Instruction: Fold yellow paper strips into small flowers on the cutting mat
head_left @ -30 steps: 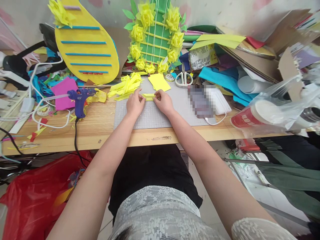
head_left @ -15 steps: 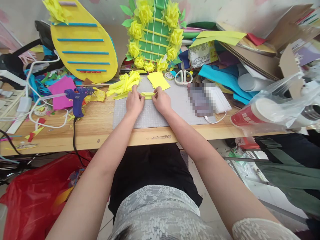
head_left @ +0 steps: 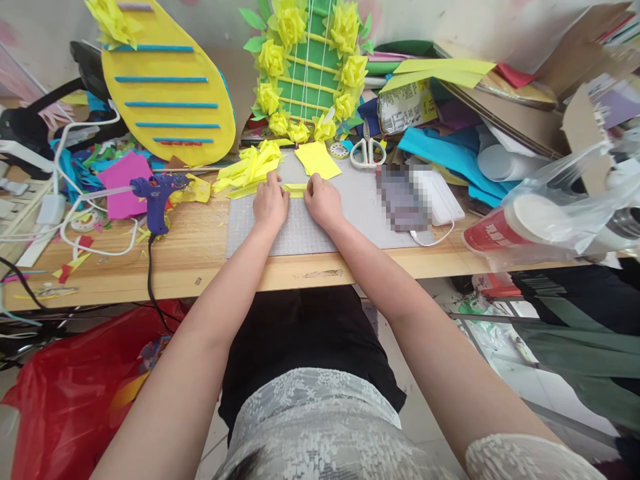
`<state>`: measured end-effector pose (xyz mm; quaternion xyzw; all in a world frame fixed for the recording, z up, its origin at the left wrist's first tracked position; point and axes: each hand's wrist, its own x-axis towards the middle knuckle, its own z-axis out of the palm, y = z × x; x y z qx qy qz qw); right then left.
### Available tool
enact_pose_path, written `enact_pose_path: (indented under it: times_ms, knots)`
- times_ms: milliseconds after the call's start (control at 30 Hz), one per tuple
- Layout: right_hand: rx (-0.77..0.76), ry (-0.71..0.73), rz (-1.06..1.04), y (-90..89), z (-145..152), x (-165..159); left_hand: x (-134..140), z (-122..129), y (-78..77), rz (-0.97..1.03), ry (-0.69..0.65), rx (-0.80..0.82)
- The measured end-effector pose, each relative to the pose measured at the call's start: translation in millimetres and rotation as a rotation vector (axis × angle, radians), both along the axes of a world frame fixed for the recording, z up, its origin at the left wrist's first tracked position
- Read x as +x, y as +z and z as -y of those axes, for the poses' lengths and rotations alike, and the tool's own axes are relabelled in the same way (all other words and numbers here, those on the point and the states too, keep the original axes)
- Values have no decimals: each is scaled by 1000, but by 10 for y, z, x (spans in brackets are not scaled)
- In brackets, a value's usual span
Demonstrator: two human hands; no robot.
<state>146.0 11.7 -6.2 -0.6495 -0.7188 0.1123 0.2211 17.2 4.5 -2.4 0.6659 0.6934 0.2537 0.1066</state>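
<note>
A folded strip of yellow paper (head_left: 296, 191) lies on the grey cutting mat (head_left: 295, 233), stretched between my two hands. Its left end is pinched in my left hand (head_left: 271, 202), its right end in my right hand (head_left: 324, 202); the fingers of both are curled and closed, and they hide the strip's ends. Just behind my right hand rests a stack of square yellow sheets (head_left: 318, 160). Beyond my left hand is a heap of folded yellow paper pieces (head_left: 250, 167). White-handled scissors (head_left: 368, 153) lie past the stack.
A purple glue gun (head_left: 157, 200) with a cord stands at left. A phone (head_left: 404, 200) and a white power bank (head_left: 440, 197) lie at right, near a bagged red cup (head_left: 493, 232). Behind stand a yellow striped board (head_left: 165, 93) and a green flowered one (head_left: 310, 67).
Both hands stay nearly in place on the yellow strip. The fingers of my right hand look slightly more curled in; the view has shifted a touch.
</note>
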Motion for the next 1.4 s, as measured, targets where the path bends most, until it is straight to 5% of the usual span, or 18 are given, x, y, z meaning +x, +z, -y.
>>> enact_pose_path:
  times_ms: [1100,1400]
  knots:
    - [-11,-10,176,3,30,-71,60,75,67,-111,-73,-10]
    - [-18,8,57,2,33,-7,0,44,15,-34,-76,3]
